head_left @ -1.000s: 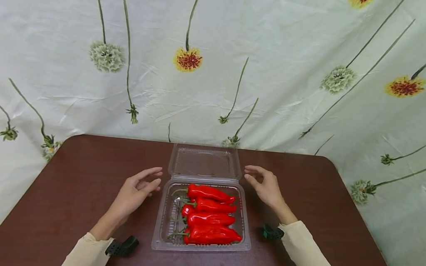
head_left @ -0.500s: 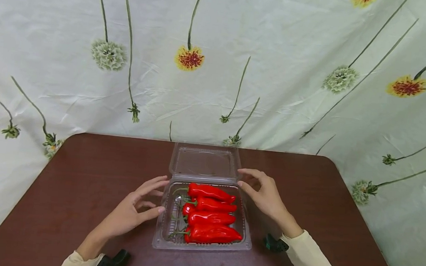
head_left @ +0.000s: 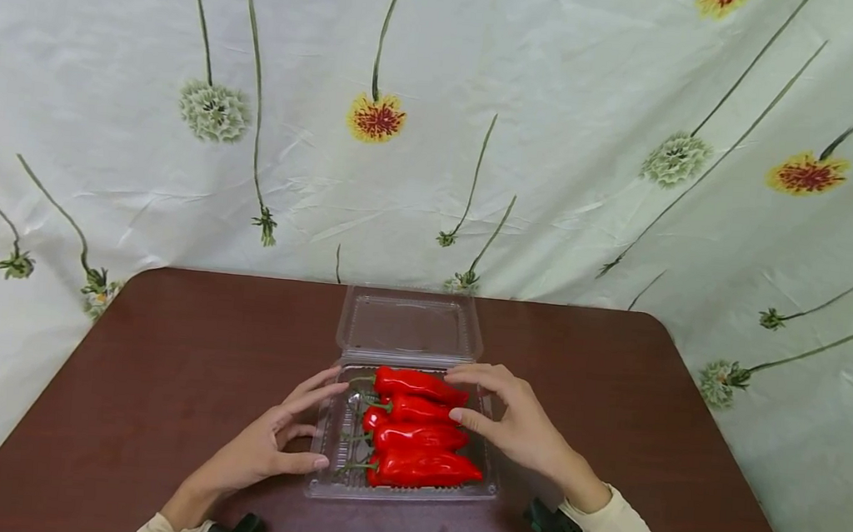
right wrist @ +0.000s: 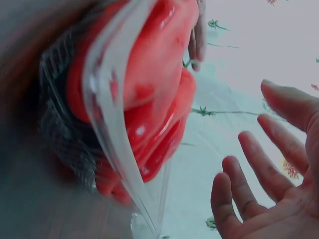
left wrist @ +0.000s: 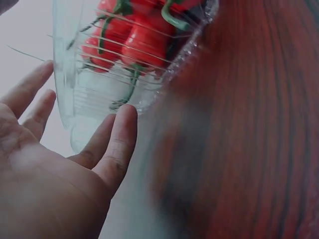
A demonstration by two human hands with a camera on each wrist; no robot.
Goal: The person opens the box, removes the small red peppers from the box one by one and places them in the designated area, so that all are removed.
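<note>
A hinged clear plastic clamshell box (head_left: pixel 408 497) lies on the table, its lid (head_left: pixel 410 323) folded back. Several red peppers (head_left: pixel 425 469) with green stems fill the base from the middle to the right. My left hand (head_left: pixel 250 448) is at the box's left side, fingers spread and fingertips overlapping the rim; in the left wrist view these fingertips are close to the ribbed wall (left wrist: pixel 89 92). Over the right rim, my right hand (head_left: pixel 526 428) reaches in above the pepper tips. Its fingers (right wrist: pixel 261 167) are apart with nothing between them in the right wrist view.
The dark reddish-brown table (head_left: pixel 219 325) has rounded far corners. A pale cloth (head_left: pixel 575 102) printed with flowers hangs behind it and along both sides. Each wrist bears a black device, such as the right one (head_left: pixel 552 520).
My right hand has moved left and nearer, from beside the box to over the pepper tips. My left hand has come right to the box's rim, its fingers spreading. Box and peppers stay put.
</note>
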